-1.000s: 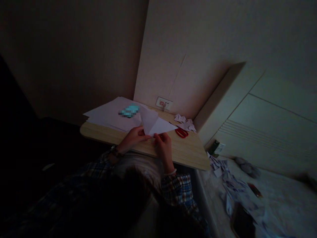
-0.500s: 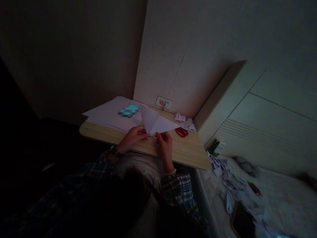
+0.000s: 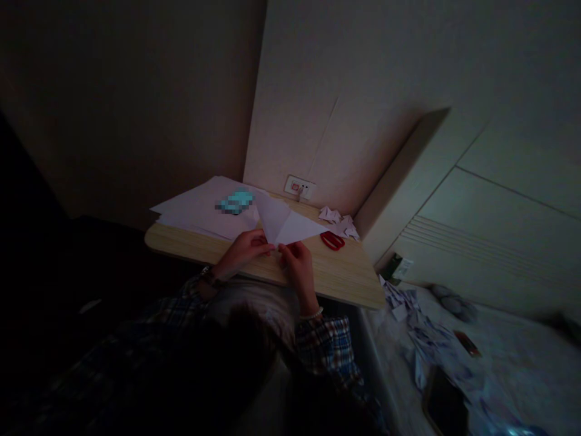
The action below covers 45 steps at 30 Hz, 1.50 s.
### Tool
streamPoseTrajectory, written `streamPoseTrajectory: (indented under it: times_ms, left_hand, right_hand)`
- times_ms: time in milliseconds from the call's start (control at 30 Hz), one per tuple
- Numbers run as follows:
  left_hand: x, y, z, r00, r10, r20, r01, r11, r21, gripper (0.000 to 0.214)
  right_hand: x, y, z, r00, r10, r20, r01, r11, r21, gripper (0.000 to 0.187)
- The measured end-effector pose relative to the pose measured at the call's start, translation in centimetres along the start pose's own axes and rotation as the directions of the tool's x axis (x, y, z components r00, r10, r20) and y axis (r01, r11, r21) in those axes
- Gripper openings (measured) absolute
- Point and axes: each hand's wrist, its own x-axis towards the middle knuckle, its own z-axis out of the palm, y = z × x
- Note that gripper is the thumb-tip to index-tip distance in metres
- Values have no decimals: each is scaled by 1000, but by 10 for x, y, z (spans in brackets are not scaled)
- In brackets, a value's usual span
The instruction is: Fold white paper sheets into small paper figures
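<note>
A folded white paper sheet (image 3: 288, 225) rises in a triangle shape above the wooden table (image 3: 345, 275). My left hand (image 3: 245, 249) pinches its lower left edge. My right hand (image 3: 297, 266) pinches the paper's bottom corner right beside it. Both hands are closed on the sheet, fingertips nearly touching. A stack of white sheets (image 3: 200, 209) lies behind on the table's left part, with a small teal object (image 3: 235, 201) on it.
Red scissors (image 3: 332, 241) lie right of the paper, with crumpled folded papers (image 3: 338, 221) behind them near the wall socket (image 3: 299, 188). Many paper pieces (image 3: 422, 330) litter the bed at right, beside a dark phone (image 3: 445, 409). The room is dim.
My hands barely shifted; the right hand's fingers closed in slightly toward the left hand at the paper's bottom corner. The view drifted a little.
</note>
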Motion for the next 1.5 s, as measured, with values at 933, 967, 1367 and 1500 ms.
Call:
streamPoseTrajectory:
  times_ms: [933, 967, 1367, 1500]
  left_hand:
    - [-1, 2, 0, 1000, 22, -4, -22, 1000, 12, 43]
    - [-1, 2, 0, 1000, 18, 0, -18, 1000, 17, 42]
    - [2, -3, 1, 999, 48, 6, -48, 999, 17, 45]
    - [1, -3, 0, 999, 36, -11, -36, 999, 6, 43]
  right_hand:
    - [-1, -4, 1, 1000, -7, -6, 7, 1000, 19, 33]
    - [0, -4, 1, 1000, 0, 6, 0, 1000, 8, 34]
    - [-1, -2, 2, 997, -6, -74, 8, 1000, 26, 28]
    - [1, 0, 2, 998, 7, -67, -2, 998, 70, 28]
